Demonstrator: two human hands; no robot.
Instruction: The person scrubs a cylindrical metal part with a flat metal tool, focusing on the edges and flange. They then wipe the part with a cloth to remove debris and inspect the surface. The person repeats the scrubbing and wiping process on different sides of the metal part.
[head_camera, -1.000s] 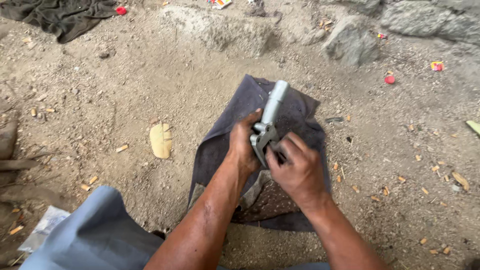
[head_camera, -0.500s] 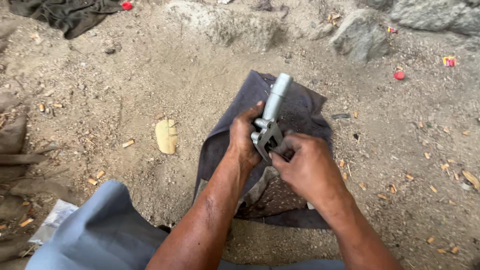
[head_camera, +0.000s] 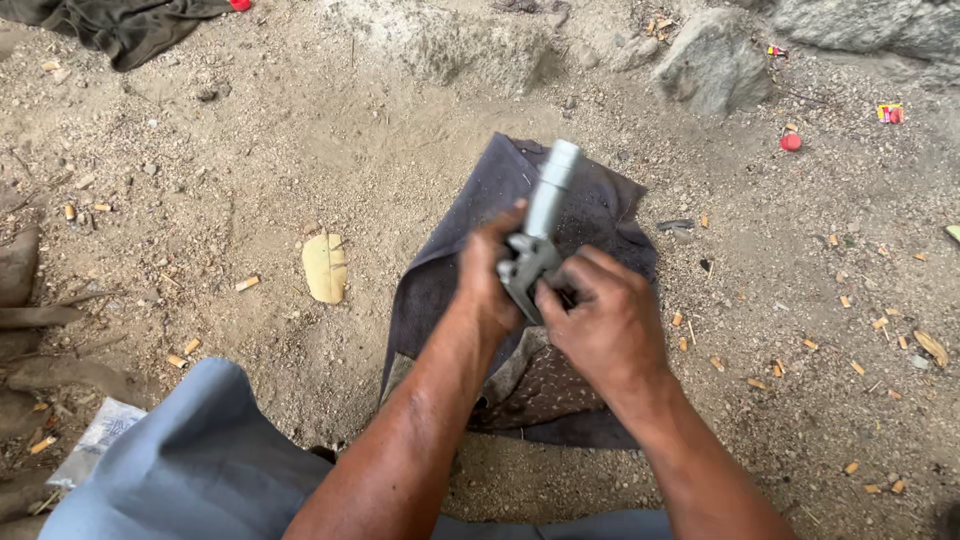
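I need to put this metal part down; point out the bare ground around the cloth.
Bare dirt lies between the dark cloth and the yellow leaf, and beyond the cloth toward the rock. Right of the cloth, wood chips crowd the ground.

1 view only, from a camera worn on the person's head. It faces steeply downward and slightly forward, close above the left hand (head_camera: 490, 270) and right hand (head_camera: 600, 320), which sit near frame centre. Both forearms enter from the bottom edge. Sandy ground (head_camera: 250, 180) fills the frame; rocks (head_camera: 715, 65) mark its far, upper edge.
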